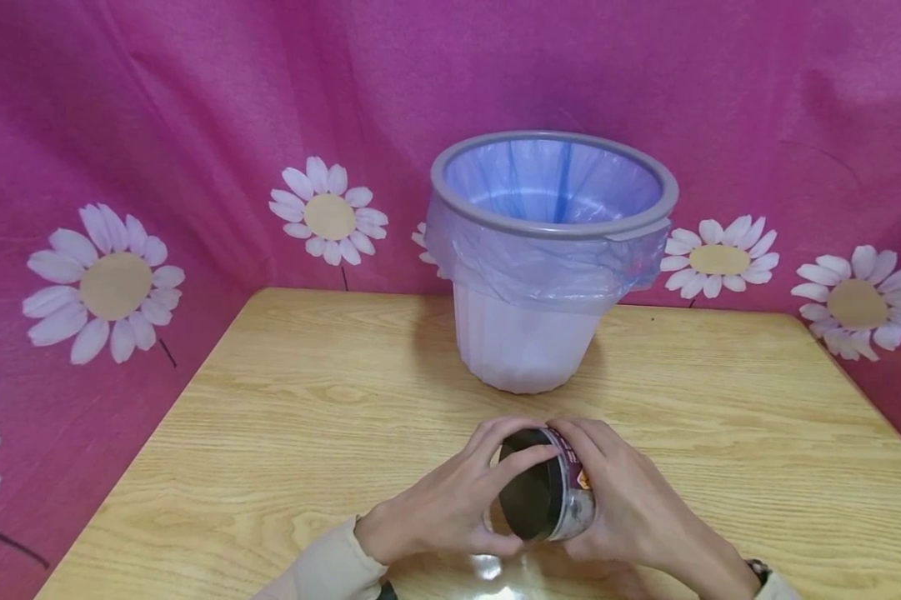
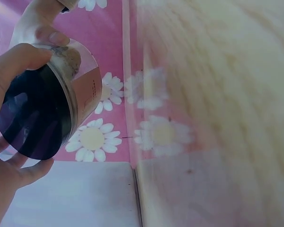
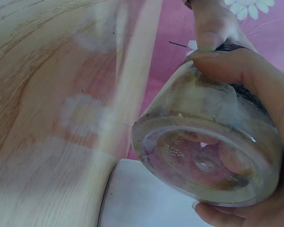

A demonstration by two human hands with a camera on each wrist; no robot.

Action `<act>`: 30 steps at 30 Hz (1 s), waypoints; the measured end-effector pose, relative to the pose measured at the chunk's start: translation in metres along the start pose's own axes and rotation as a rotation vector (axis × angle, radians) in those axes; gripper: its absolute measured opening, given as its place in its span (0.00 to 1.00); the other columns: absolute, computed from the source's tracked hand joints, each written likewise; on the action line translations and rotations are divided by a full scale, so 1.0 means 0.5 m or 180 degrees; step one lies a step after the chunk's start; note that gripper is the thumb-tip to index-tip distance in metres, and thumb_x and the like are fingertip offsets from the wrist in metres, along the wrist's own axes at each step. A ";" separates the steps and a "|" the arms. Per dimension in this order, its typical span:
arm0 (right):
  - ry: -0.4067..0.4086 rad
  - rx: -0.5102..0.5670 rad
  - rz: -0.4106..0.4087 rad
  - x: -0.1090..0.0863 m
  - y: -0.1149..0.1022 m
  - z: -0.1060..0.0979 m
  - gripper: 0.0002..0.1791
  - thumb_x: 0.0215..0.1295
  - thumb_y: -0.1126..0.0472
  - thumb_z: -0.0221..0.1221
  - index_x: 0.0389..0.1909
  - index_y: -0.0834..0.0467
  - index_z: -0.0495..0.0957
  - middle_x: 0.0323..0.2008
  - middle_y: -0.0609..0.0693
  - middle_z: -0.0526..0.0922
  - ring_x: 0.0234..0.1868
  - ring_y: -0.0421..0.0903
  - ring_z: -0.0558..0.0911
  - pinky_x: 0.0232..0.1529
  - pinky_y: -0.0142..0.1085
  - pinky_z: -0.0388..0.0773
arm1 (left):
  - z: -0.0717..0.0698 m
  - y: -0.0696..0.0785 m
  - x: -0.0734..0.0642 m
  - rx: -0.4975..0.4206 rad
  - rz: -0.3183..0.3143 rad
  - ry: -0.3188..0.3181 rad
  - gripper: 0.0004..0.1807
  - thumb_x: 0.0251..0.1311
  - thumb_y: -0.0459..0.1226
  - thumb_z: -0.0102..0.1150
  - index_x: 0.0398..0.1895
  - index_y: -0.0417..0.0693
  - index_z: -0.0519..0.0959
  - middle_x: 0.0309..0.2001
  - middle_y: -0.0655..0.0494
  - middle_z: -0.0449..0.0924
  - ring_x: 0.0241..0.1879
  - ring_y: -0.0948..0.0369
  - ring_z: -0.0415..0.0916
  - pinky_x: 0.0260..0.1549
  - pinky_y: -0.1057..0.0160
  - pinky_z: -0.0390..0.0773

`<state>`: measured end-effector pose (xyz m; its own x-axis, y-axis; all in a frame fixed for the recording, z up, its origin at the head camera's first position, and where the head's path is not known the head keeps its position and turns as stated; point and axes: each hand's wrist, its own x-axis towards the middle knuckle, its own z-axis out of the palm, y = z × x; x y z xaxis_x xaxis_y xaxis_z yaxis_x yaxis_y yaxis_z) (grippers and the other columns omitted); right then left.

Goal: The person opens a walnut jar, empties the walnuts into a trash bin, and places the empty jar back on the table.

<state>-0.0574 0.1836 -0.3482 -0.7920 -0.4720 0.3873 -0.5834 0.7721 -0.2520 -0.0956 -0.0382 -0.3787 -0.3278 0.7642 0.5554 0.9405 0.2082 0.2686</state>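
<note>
A clear jar [image 3: 203,104] with a dark label and a wide black lid [image 2: 35,111] is held tilted on its side, close over the near part of the table. My left hand [image 1: 458,492] grips the lid, its thumb and fingers spread round the edge. Round the jar's body curls my right hand [image 1: 633,492], covering part of the label [image 1: 579,467]. In the right wrist view the thick glass base [image 3: 203,161] faces the camera, and brownish smears show through the wall. The lid sits against the jar's mouth.
Behind the hands, a white bin [image 1: 528,342] with a grey rim [image 1: 555,227] and a bluish plastic liner [image 1: 525,267] stands on the wooden table [image 1: 307,400]. Pink cloth [image 1: 217,100] printed with white daisies hangs at the back and sides.
</note>
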 end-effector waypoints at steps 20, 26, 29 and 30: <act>0.0121 0.0057 -0.0069 0.001 0.002 -0.007 0.60 0.10 0.51 0.79 0.59 0.61 0.69 0.52 0.52 0.75 0.49 0.46 0.77 0.44 0.46 0.81 | 0.000 -0.005 0.006 0.0112 0.0129 0.0145 0.54 0.38 0.47 0.74 0.70 0.51 0.56 0.69 0.45 0.52 0.67 0.55 0.55 0.64 0.63 0.63; 0.0139 0.0032 -0.0093 0.000 0.002 -0.007 0.60 0.11 0.51 0.78 0.59 0.62 0.69 0.53 0.52 0.75 0.49 0.47 0.77 0.45 0.46 0.81 | -0.002 -0.006 0.006 0.0159 0.0156 0.0102 0.53 0.37 0.45 0.74 0.70 0.50 0.57 0.69 0.45 0.53 0.68 0.56 0.55 0.65 0.64 0.60; 0.0158 0.0003 -0.0116 0.000 0.002 -0.006 0.61 0.10 0.50 0.79 0.59 0.62 0.69 0.53 0.52 0.75 0.49 0.47 0.77 0.45 0.46 0.81 | -0.001 -0.005 0.005 0.0154 0.0124 0.0117 0.54 0.37 0.46 0.75 0.70 0.50 0.56 0.68 0.45 0.55 0.67 0.56 0.57 0.64 0.65 0.61; 0.0166 -0.0007 -0.0126 -0.001 0.002 -0.006 0.61 0.10 0.50 0.79 0.59 0.63 0.69 0.52 0.52 0.76 0.49 0.47 0.77 0.45 0.46 0.81 | -0.001 -0.005 0.005 0.0151 0.0115 0.0124 0.54 0.38 0.47 0.75 0.70 0.50 0.56 0.68 0.45 0.55 0.67 0.56 0.57 0.64 0.64 0.61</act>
<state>-0.0573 0.1858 -0.3461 -0.7579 -0.4794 0.4425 -0.6136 0.7543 -0.2337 -0.0987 -0.0370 -0.3774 -0.2960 0.7477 0.5944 0.9546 0.2103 0.2108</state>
